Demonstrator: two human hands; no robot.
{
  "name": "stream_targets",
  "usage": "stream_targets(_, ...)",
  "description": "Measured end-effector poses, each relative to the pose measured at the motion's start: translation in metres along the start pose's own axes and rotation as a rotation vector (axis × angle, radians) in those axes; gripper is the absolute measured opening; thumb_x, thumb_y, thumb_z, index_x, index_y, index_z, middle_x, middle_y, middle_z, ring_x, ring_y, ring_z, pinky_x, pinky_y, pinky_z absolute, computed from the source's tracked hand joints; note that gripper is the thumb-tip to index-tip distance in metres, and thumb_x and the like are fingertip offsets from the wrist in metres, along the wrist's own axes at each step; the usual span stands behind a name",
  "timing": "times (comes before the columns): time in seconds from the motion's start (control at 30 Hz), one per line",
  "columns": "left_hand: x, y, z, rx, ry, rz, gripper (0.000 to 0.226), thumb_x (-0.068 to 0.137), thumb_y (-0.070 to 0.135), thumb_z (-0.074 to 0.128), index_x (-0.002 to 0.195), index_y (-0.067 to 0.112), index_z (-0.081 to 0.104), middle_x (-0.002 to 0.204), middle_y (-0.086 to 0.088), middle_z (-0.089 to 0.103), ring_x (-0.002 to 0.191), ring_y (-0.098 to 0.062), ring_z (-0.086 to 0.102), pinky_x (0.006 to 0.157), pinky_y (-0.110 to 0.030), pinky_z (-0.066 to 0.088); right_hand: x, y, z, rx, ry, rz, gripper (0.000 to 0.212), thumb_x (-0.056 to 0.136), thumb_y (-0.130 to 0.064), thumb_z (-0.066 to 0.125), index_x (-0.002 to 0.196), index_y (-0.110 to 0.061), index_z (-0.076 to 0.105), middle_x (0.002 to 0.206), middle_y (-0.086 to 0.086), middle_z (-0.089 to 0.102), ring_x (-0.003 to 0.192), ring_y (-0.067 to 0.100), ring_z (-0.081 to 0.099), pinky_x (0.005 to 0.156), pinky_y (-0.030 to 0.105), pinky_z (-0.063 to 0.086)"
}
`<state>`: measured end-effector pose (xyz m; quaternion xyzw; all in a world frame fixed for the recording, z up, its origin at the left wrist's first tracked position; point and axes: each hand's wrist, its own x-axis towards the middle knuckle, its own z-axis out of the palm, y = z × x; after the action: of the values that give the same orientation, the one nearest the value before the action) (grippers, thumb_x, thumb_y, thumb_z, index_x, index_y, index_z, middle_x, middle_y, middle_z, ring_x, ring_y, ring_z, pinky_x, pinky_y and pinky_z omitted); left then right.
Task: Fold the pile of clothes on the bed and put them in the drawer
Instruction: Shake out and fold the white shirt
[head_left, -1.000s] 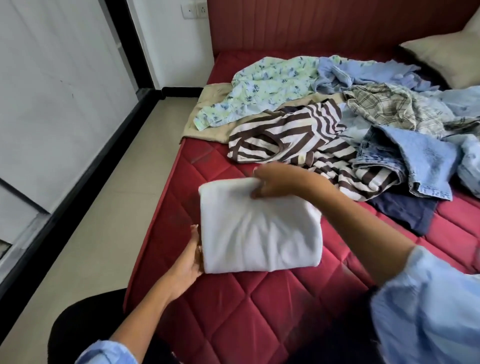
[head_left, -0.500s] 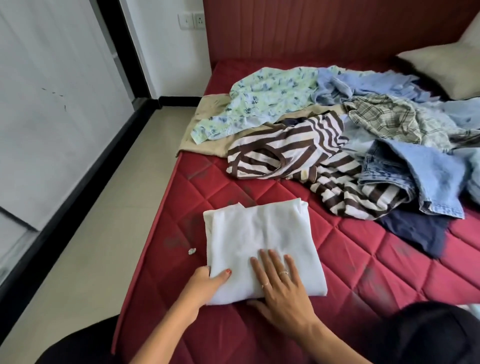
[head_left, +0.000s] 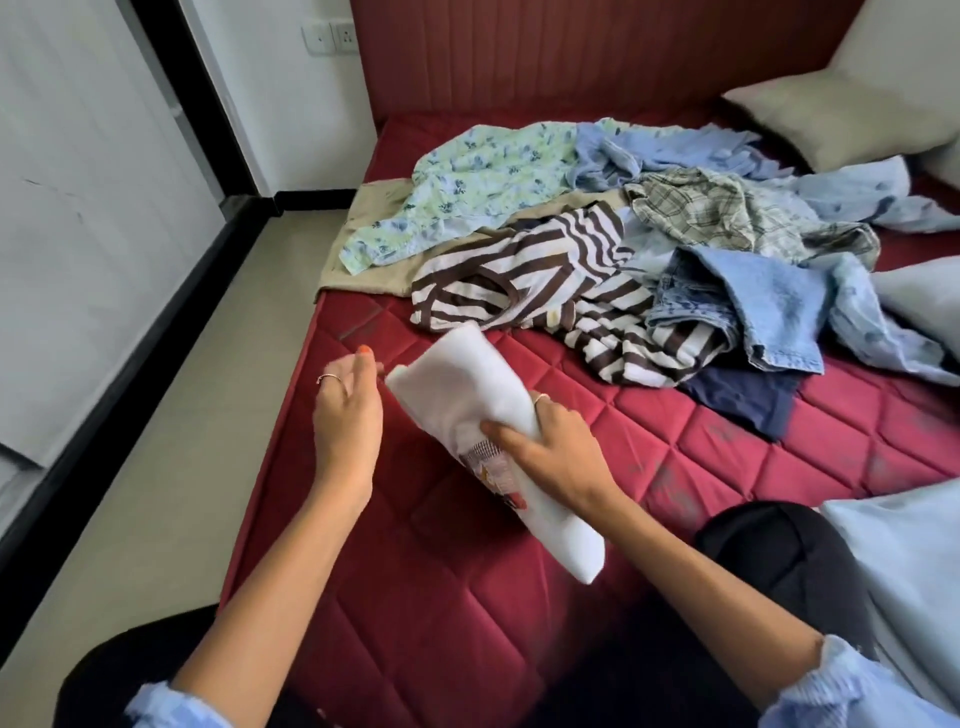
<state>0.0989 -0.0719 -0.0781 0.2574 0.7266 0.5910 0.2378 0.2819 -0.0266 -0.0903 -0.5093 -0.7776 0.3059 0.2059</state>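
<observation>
Your right hand (head_left: 550, 447) grips the folded white shirt (head_left: 467, 395) around its middle, lifted off the bed (head_left: 779, 457), likely so the fold stays shut for carrying. Your left hand (head_left: 345, 410) hangs relaxed, empty, just beside the shirt. The unfolded pile (head_left: 623, 249) lies beyond the shirt.

A beige pillow (head_left: 836, 122) lies at the upper right against the red padded headboard (head_left: 597, 52), with a white wall socket (head_left: 331, 37) at upper centre-left above the pale floor (head_left: 171, 441).
</observation>
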Motion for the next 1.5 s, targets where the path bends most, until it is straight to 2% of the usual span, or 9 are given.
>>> stream_targets(0.13, -0.047, -0.012, 0.016, 0.054, -0.113, 0.039, 0.046, 0.101, 0.041, 0.037, 0.138, 0.016, 0.045, 0.134, 0.002, 0.053, 0.116, -0.002, 0.044, 0.095, -0.017, 0.030, -0.030, 0.008, -0.011, 0.324, 0.064, 0.142, 0.034, 0.079, -0.051, 0.067, 0.081, -0.017, 0.062, 0.082, -0.004, 0.070, 0.081, 0.017, 0.066, 0.076, 0.039, 0.052)
stream_targets(0.33, -0.072, 0.009, 0.047, 0.078, -0.248, 0.095, 0.052, 0.102, 0.044, 0.030, 0.147, 0.018, 0.034, 0.150, -0.001, 0.039, 0.137, -0.014, 0.035, 0.098, -0.017, 0.024, -0.049, 0.013, -0.043, 0.810, 0.101, 0.289, 0.037, 0.075, -0.044, 0.072, 0.093, -0.011, 0.071, 0.089, 0.007, 0.075, 0.086, 0.030, 0.071, 0.085, 0.055, 0.054)
stream_targets(0.43, -0.075, 0.021, 0.067, 0.092, -0.294, 0.088, 0.053, 0.103, 0.043, 0.027, 0.148, 0.016, 0.032, 0.151, -0.004, 0.037, 0.138, -0.016, 0.035, 0.098, -0.017, 0.024, -0.055, 0.013, -0.060, 0.994, 0.092, 0.330, 0.021, 0.084, -0.024, 0.070, 0.096, -0.007, 0.072, 0.091, 0.011, 0.075, 0.086, 0.030, 0.072, 0.086, 0.047, 0.056)
stream_targets(0.67, -0.079, 0.034, 0.103, 0.113, -0.392, 0.142, 0.053, 0.102, 0.045, 0.027, 0.146, 0.016, 0.037, 0.149, -0.004, 0.040, 0.136, -0.018, 0.037, 0.106, -0.026, 0.028, -0.063, 0.018, -0.095, 1.108, 0.191, 0.341, 0.024, 0.086, -0.021, 0.068, 0.103, -0.004, 0.070, 0.094, 0.012, 0.075, 0.084, 0.027, 0.072, 0.075, 0.034, 0.058)
stream_targets(0.9, -0.098, 0.067, 0.150, 0.177, -0.483, 0.275, 0.058, 0.101, 0.051, 0.023, 0.142, 0.015, 0.043, 0.148, -0.006, 0.041, 0.137, -0.021, 0.036, 0.108, -0.028, 0.026, -0.084, 0.044, -0.174, 1.261, 0.421, 0.338, 0.036, 0.081, -0.030, 0.071, 0.109, -0.008, 0.070, 0.103, 0.017, 0.072, 0.100, 0.038, 0.067, 0.092, 0.056, 0.051)
stream_targets(1.03, -0.120, 0.102, 0.207, 0.187, -0.605, 0.395, 0.062, 0.102, 0.051, 0.021, 0.139, 0.009, 0.048, 0.147, -0.013, 0.043, 0.134, -0.026, 0.039, 0.111, -0.032, 0.027, -0.100, 0.058, -0.231, 1.315, 0.575, 0.286, 0.042, 0.081, -0.034, 0.071, 0.115, -0.009, 0.067, 0.108, 0.017, 0.071, 0.104, 0.038, 0.066, 0.094, 0.055, 0.051)
stream_targets(1.23, -0.190, 0.126, 0.282, 0.206, -0.833, 0.432, 0.072, 0.095, 0.063, 0.018, 0.137, 0.014, 0.049, 0.143, -0.016, 0.046, 0.131, -0.031, 0.044, 0.107, -0.038, 0.033, -0.175, 0.084, -0.316, 1.361, 0.828, 0.184, 0.054, 0.088, -0.035, 0.061, 0.131, -0.003, 0.055, 0.127, 0.024, 0.060, 0.118, 0.040, 0.057, 0.101, 0.056, 0.044)
stream_targets(1.4, -0.243, 0.109, 0.308, 0.281, -1.019, 0.489, 0.065, 0.101, 0.053, 0.017, 0.134, 0.007, 0.050, 0.139, -0.022, 0.047, 0.129, -0.035, 0.043, 0.102, -0.038, 0.031, -0.286, 0.097, -0.321, 1.462, 1.041, 0.170, 0.041, 0.101, -0.031, 0.039, 0.129, -0.004, 0.055, 0.131, 0.024, 0.054, 0.119, 0.038, 0.052, 0.108, 0.051, 0.038)
stream_targets(1.5, -0.271, 0.087, 0.306, 0.323, -1.145, 0.521, 0.063, 0.103, 0.048, 0.018, 0.138, 0.004, 0.046, 0.143, -0.021, 0.045, 0.133, -0.031, 0.040, 0.107, -0.034, 0.028, -0.366, 0.100, -0.263, 1.495, 1.150, 0.281, 0.044, 0.102, -0.031, 0.038, 0.091, -0.014, 0.078, 0.094, 0.012, 0.073, 0.083, 0.024, 0.070, 0.076, 0.035, 0.059)
